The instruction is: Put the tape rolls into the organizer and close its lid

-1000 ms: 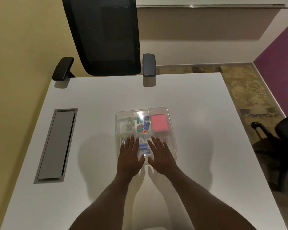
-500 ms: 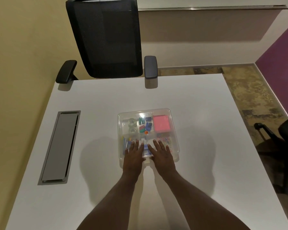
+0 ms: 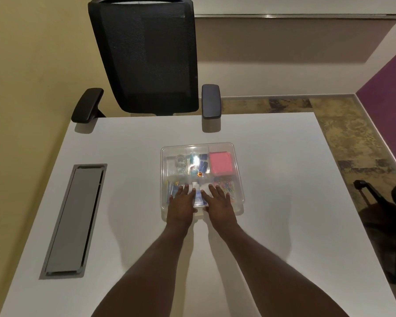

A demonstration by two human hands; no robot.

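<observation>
Now | left hand, right hand flat, palms down | lid shut

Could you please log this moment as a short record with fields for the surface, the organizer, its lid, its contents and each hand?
surface: white table
organizer: clear plastic, compartmented, mid-table
lid: down over the box
contents: clear tape rolls far left, pink pad far right, small coloured items between
left hand: flat, palm down on the lid's near edge
right hand: flat, palm down beside it
other: black office chair at the far side
</observation>
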